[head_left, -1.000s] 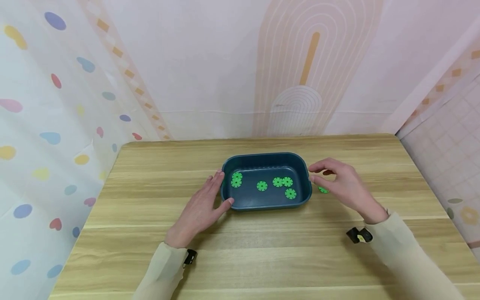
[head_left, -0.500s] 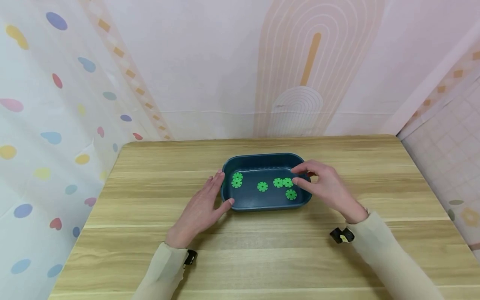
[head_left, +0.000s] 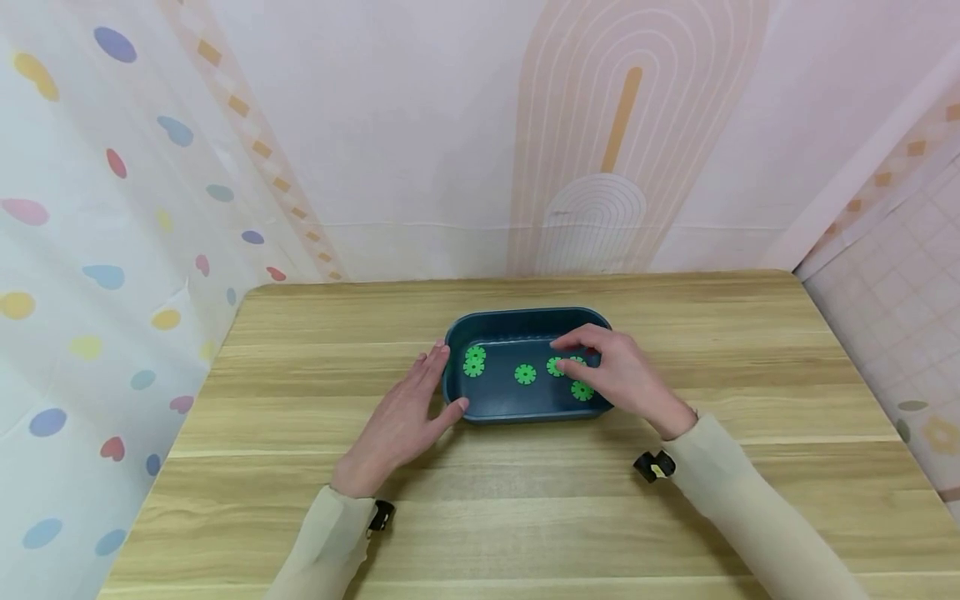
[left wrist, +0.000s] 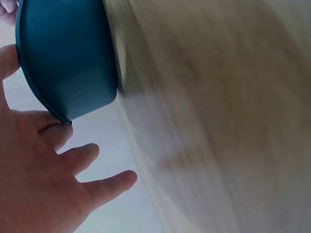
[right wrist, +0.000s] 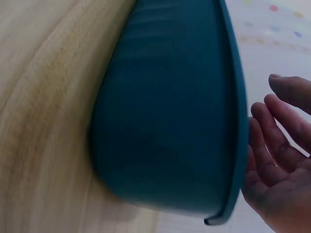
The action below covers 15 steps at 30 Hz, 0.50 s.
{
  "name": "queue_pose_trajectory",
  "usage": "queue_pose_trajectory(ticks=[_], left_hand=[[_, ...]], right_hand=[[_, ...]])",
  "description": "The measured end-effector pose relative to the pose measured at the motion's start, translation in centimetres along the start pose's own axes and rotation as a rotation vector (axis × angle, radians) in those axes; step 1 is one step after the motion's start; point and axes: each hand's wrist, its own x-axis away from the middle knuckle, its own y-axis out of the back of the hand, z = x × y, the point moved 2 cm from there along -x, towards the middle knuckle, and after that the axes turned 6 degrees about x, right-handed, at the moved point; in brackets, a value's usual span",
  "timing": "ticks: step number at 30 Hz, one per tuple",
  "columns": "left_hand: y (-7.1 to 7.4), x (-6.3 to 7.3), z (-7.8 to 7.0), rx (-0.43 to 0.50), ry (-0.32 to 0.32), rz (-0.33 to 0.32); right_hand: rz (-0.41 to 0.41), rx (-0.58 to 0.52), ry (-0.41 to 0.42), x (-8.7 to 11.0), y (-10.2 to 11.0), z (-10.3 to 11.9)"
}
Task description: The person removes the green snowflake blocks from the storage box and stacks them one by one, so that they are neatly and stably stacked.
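A dark teal plastic tray (head_left: 517, 403) stands on the table with several green notched plastic discs lying in it. One disc (head_left: 526, 374) lies alone near the middle, and two overlapping discs (head_left: 474, 367) lie at the left end. My left hand (head_left: 401, 417) rests its fingers and thumb on the tray's left rim; the left wrist view shows them spread. My right hand (head_left: 622, 379) reaches in over the right end, thumb and index finger apart above a disc (head_left: 555, 367). It partly hides the discs there. In the right wrist view, nothing shows between those fingers.
The wooden table (head_left: 480, 517) extends around the tray on all sides. Behind it hangs a pale patterned curtain (head_left: 420, 167), with more patterned cloth at the left and right. A small black device (head_left: 654, 467) is strapped at the right wrist.
My right hand has moved left from beside the tray's right rim to above the discs inside. A disc seen on the table right of the tray is now hidden from view. My left hand stays put.
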Motion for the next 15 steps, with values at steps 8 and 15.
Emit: queue_pose_trajectory(ticks=[8, 15], left_hand=[[0.0, 0.0, 0.1, 0.004, 0.005, 0.005], [0.0, 0.0, 0.0, 0.004, 0.006, 0.006]], right_hand=[[0.031, 0.007, 0.010, -0.9, -1.2, 0.0], [0.082, 0.015, 0.017, -1.8, -2.5, -0.2]])
